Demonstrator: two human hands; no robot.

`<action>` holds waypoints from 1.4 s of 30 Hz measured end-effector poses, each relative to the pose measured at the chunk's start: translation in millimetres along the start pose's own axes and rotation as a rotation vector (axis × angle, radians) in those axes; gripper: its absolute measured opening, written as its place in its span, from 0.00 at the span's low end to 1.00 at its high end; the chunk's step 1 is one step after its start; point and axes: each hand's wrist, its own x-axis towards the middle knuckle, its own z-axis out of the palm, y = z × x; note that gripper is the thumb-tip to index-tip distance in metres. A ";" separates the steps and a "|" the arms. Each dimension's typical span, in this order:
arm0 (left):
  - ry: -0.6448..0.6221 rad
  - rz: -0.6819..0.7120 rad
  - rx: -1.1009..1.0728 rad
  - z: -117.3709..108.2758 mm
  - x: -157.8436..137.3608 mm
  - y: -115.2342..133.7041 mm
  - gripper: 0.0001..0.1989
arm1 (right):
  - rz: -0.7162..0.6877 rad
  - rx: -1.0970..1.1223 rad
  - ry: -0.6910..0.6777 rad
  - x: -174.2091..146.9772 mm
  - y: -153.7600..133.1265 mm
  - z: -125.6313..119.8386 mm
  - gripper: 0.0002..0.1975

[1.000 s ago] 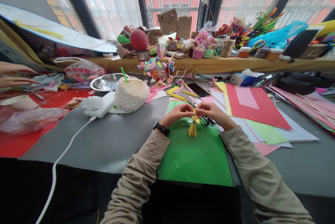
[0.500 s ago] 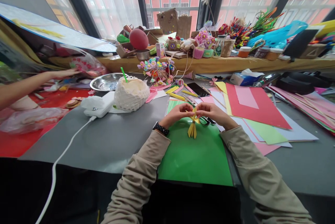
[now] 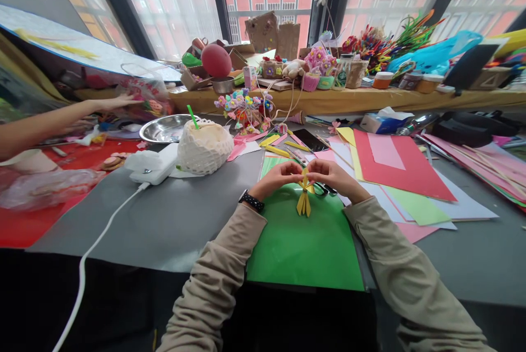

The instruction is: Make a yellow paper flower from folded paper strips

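Between my two hands hangs a yellow folded-paper piece (image 3: 303,204) with several narrow petals pointing down. My left hand (image 3: 284,174) pinches its upper part from the left, and my right hand (image 3: 327,172) pinches it from the right, fingertips nearly meeting. Below lies a green paper sheet (image 3: 304,253) on the grey table. Just behind my right hand, dark-handled scissors (image 3: 324,189) are partly hidden. Yellow folded strips (image 3: 276,151) and a black phone (image 3: 310,140) lie beyond my hands.
Red paper (image 3: 415,176) and other coloured sheets lie to the right. A white net-wrapped object (image 3: 204,147) with a green straw, a metal dish (image 3: 164,128) and a white corded device (image 3: 158,165) stand left. Another person's arm (image 3: 61,121) reaches in at far left, touching a plastic bag (image 3: 150,97).
My hands hold the yellow paper piece in almost the same pose. At the left, the other person's hand has moved rightward and up a little at the plastic bag.
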 end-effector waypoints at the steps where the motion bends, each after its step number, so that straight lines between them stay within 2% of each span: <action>1: 0.000 0.002 0.003 0.1 -0.1 0.1 0.14 | -0.005 0.000 -0.004 -0.2 0.0 -0.2 0.12; 6: 0.000 0.006 0.010 -0.4 -0.2 -1.3 0.15 | -0.021 0.001 -0.023 -0.1 1.2 -1.2 0.12; 20: 0.030 0.018 0.030 -0.8 1.0 -4.6 0.16 | -0.074 -0.152 0.096 3.0 2.0 5.0 0.11; 25: 0.039 0.016 0.058 -1.6 1.8 -8.1 0.16 | -0.059 -0.170 0.097 3.3 0.4 6.7 0.11; 33: 0.039 0.023 0.019 1.1 2.6 -7.6 0.16 | -0.023 -0.044 0.074 3.6 2.4 7.5 0.12; 42: 0.029 0.024 0.065 -0.2 2.6 -9.2 0.16 | -0.007 -0.024 0.055 3.1 2.3 5.7 0.10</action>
